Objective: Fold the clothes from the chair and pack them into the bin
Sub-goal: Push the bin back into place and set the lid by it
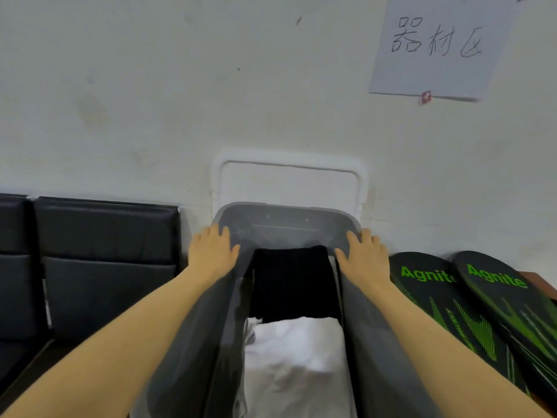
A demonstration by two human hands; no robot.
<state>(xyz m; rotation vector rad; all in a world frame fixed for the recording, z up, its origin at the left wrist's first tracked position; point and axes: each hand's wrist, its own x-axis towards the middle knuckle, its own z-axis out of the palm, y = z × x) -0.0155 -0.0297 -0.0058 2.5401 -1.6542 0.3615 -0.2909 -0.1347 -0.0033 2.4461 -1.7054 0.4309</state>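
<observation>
A translucent grey plastic bin [286, 218] stands against the wall in front of me. Inside it lie a folded black garment [292, 282] at the far end and a folded white garment [295, 357] nearer to me. My left hand [211, 251] rests on the bin's left rim near the far corner, fingers curled over the edge. My right hand [364, 254] lies on the right rim in the same way, thumb inside the bin.
A black padded chair [105, 267] stands to the left of the bin. Two black and green boards marked "Agnite" [470, 303] lean at the right. A white lid [289, 182] stands against the wall behind the bin, and a paper sign [437, 46] hangs above.
</observation>
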